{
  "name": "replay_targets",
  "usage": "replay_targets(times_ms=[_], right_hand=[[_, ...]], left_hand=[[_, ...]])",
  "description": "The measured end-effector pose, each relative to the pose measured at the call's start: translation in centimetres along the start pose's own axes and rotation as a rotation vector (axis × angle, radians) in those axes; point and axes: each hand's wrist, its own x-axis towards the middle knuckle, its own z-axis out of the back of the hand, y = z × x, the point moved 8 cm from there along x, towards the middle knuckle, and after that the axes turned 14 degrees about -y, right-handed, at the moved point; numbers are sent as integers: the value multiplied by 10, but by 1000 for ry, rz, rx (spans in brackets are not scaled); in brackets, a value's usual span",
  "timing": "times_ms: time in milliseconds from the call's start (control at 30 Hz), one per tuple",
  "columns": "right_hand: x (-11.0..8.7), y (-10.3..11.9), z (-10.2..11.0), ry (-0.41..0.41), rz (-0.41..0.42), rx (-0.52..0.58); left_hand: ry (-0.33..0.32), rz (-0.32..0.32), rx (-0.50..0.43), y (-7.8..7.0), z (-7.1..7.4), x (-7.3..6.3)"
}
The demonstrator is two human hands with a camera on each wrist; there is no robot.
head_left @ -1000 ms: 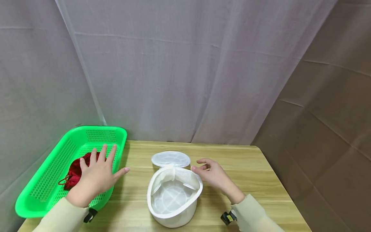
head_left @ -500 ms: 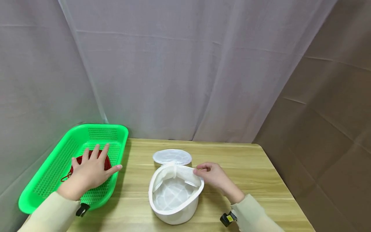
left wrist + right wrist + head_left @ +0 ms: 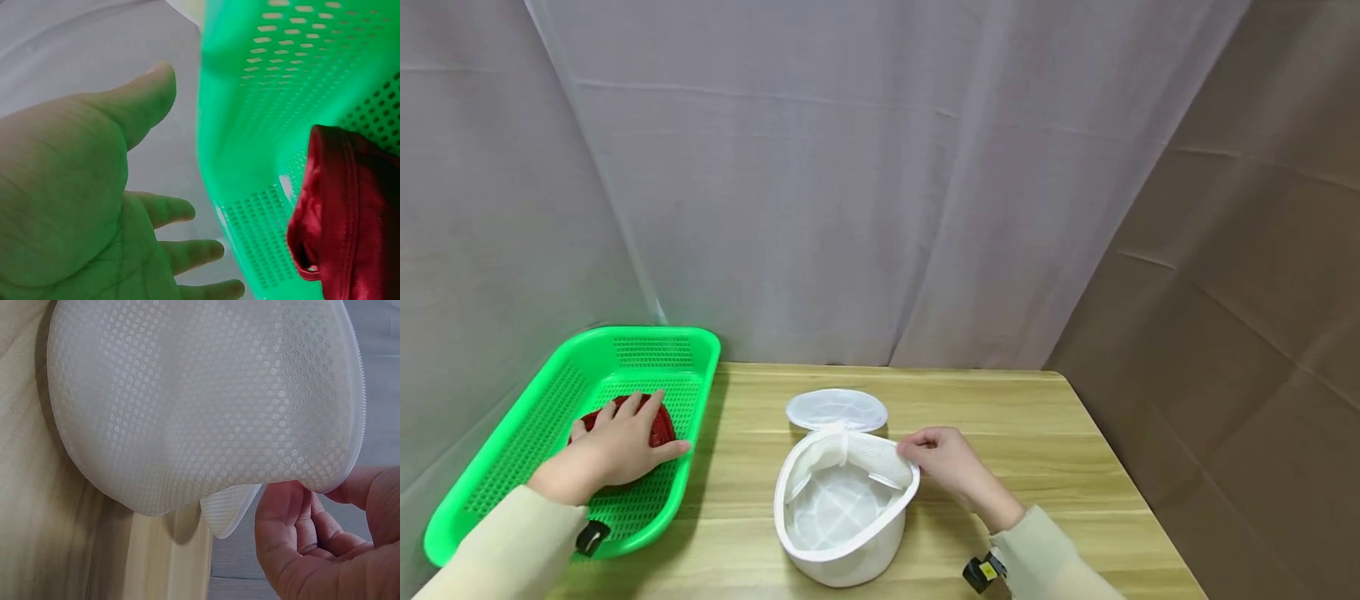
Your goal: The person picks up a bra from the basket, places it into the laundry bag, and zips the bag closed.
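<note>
A white mesh laundry bag (image 3: 850, 558) stands on the table with its round lid (image 3: 837, 410) flipped back behind it. My right hand (image 3: 951, 467) pinches the bag's rim at its right side; the right wrist view shows thumb and fingers on the zippered edge of the mesh (image 3: 206, 394). Over the green basket (image 3: 456, 500), my left hand (image 3: 613, 446) hovers with spread fingers above a dark red cloth item (image 3: 662, 427). In the left wrist view the palm (image 3: 62, 187) is apart from the red cloth (image 3: 359, 212), which has a stitched edge.
The green basket occupies the left end of the wooden table (image 3: 1000, 417). Grey curtain (image 3: 805, 208) hangs behind the table, and a brown cloth wall (image 3: 1240, 333) borders its right side. Each wrist wears a small black device, such as the right wrist camera (image 3: 983, 573).
My left hand has lowered toward the red item in the basket and moved slightly left. My right hand has closed its thumb and fingers on the bag's rim. The bag stays in place.
</note>
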Motion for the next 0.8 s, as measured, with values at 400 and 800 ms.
replay_targets(times_ms=[400,800], right_hand=[[-3,-5,-3,30,7,26],[-1,-7,-4,39,15,10]], left_hand=[[120,-32,-25,21,-22,14],[264,-15,-96,42,-48,17]])
